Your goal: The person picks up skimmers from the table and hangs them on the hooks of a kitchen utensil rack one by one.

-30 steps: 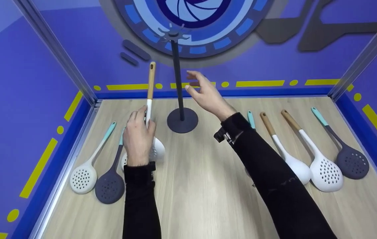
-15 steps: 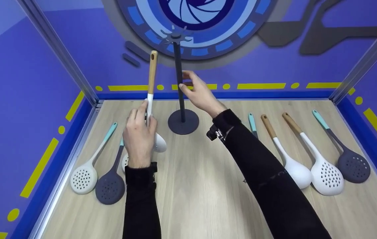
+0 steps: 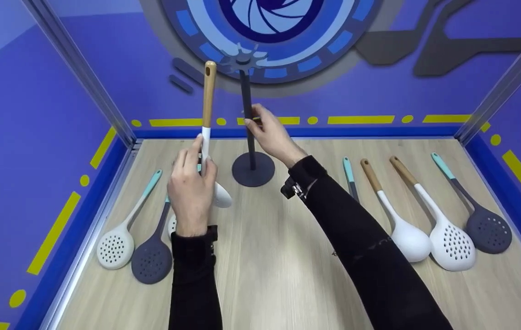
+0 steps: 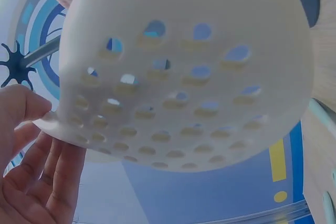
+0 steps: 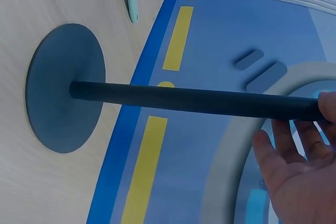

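Pinching the white neck of a wooden-handled perforated skimmer (image 3: 207,134) between thumb and fingers of the left hand (image 3: 191,183), with no slack showing. Held roughly upright, handle end up, bowl below and partly hidden behind that hand. Just right of this grip, curled around the dark pole of the utensil rack (image 3: 246,91) with the right hand (image 3: 272,133), thumb in front, fingers behind. Above both grips, bare at the hook crown (image 3: 243,60) as far as visible. To judge by that, at an early stage: lifted off the tabletop (image 3: 283,266), not on any hook.

Directly under the left hand, mostly covered, a cream perforated utensil (image 3: 172,225). Further left, lying flat, a grey teal-handled skimmer (image 3: 151,261), then a cream teal-handled skimmer (image 3: 115,247). Right of the right hand, cut off by the sleeve (image 3: 361,247), a teal-handled utensil (image 3: 348,169) of unclear type. Beyond it, a white ladle (image 3: 409,240), a white wooden-handled skimmer (image 3: 453,243) and a dark skimmer (image 3: 489,229). Farthest, behind the rack, a printed blue back wall (image 3: 357,96).
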Demonstrator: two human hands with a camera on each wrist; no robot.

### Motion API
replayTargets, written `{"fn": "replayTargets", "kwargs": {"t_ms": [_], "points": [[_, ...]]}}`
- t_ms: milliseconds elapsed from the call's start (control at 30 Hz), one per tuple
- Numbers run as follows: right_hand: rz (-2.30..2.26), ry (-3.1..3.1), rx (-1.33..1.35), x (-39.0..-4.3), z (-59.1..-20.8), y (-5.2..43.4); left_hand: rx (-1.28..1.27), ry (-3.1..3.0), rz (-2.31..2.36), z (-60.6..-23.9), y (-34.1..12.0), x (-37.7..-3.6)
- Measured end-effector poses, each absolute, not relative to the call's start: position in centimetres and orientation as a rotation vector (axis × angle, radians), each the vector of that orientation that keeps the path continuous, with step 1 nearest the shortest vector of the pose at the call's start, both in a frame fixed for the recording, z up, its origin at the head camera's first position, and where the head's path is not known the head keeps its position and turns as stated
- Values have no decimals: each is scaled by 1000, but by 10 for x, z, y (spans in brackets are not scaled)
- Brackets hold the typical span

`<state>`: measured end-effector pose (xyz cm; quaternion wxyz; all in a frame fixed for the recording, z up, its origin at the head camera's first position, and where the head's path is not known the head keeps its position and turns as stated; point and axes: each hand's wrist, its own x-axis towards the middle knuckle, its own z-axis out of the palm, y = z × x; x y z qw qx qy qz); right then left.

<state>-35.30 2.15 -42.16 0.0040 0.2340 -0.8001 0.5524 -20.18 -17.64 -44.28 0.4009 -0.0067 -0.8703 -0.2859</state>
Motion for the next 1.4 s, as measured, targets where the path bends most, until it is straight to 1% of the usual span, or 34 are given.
{"fn": "replayTargets", "kwargs": {"t_ms": [433, 800, 1200, 1400], "points": [[1716, -2491, 697, -354, -429, 24, -4, -2158, -734, -441, -178, -201], [1588, -2502, 700, -353, -437, 21, -22, -2129, -723, -442, -178, -201], [1636, -2614, 752, -356, -429, 22, -32, -2121, -709, -442, -178, -202], [1630, -2695, 732, -358, -443, 22, -37, -2127, -710, -441, -177, -199]]}}
